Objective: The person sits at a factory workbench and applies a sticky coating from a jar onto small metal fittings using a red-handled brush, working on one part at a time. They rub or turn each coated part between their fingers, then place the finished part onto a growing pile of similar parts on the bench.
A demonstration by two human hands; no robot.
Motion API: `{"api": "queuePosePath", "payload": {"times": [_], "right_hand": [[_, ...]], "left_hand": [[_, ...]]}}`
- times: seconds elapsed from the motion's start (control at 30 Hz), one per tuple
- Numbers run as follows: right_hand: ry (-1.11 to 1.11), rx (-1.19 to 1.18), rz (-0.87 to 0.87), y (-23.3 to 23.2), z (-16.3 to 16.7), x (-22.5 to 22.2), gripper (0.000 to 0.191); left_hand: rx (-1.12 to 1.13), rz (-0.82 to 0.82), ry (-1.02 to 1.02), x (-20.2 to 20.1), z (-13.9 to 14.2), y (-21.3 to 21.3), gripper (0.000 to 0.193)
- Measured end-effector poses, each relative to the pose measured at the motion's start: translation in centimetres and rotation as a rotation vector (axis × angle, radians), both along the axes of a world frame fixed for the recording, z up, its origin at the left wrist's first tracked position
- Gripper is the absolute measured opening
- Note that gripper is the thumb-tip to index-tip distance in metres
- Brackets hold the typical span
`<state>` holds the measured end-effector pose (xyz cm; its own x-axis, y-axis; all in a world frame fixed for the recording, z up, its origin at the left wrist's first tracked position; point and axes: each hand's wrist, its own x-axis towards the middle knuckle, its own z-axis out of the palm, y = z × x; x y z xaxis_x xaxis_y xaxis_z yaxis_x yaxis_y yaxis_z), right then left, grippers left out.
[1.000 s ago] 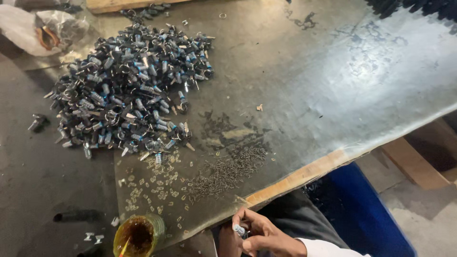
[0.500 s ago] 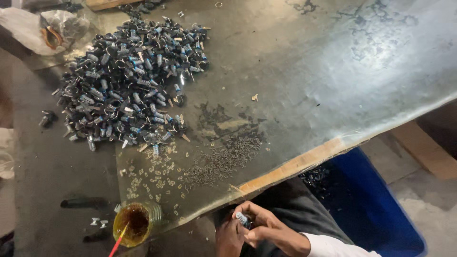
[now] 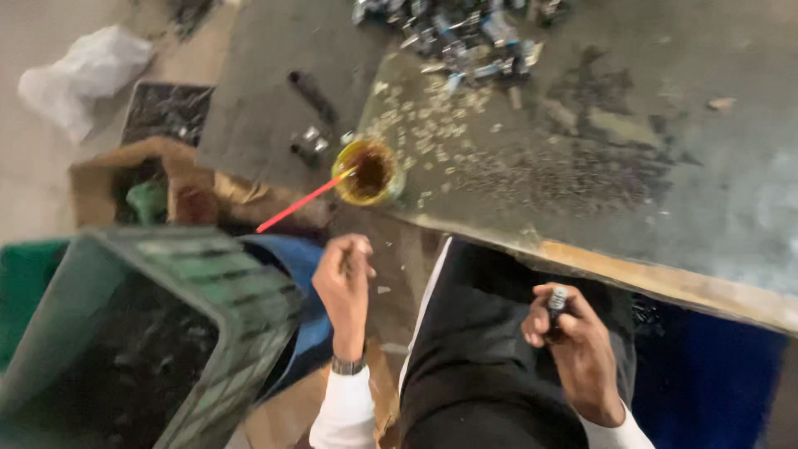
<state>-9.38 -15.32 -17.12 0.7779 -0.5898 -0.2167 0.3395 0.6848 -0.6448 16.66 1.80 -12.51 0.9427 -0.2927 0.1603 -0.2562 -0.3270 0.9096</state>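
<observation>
R hand (image 3: 572, 337) pinching small silver-capped cylindrical part (image 3: 555, 301) | L hand (image 3: 345, 270) fingers pressed together (contents unclear) | risk: elbow tips amber-filled round cup (image 3: 368, 172) at desk (image 3: 665, 283) front edge

The right hand (image 3: 573, 337) grips a small dark metal-tipped part (image 3: 555, 301) over the lap. The left hand (image 3: 343, 278) hangs loosely curled near a yellow cup (image 3: 370, 172) holding 1 red stick (image 3: 301, 202), beside a green crate (image 3: 199, 291).
</observation>
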Motion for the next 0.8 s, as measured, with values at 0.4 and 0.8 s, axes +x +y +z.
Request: {"api": "queuePosePath", "payload": {"times": [0.4,0.8], "right_hand": [[0.142,-0.197,0.001,0.1,2.7,0.0,0.031],[-0.029,0.033,-0.068,0.2,2.6,-0.4,0.018]], "left_hand": [[-0.429,0.059,-0.161,3.1,6.7,-3.7,0.013],[-0.617,-0.228,0.197,-8.0,8.7,-6.3,0.015]]}}
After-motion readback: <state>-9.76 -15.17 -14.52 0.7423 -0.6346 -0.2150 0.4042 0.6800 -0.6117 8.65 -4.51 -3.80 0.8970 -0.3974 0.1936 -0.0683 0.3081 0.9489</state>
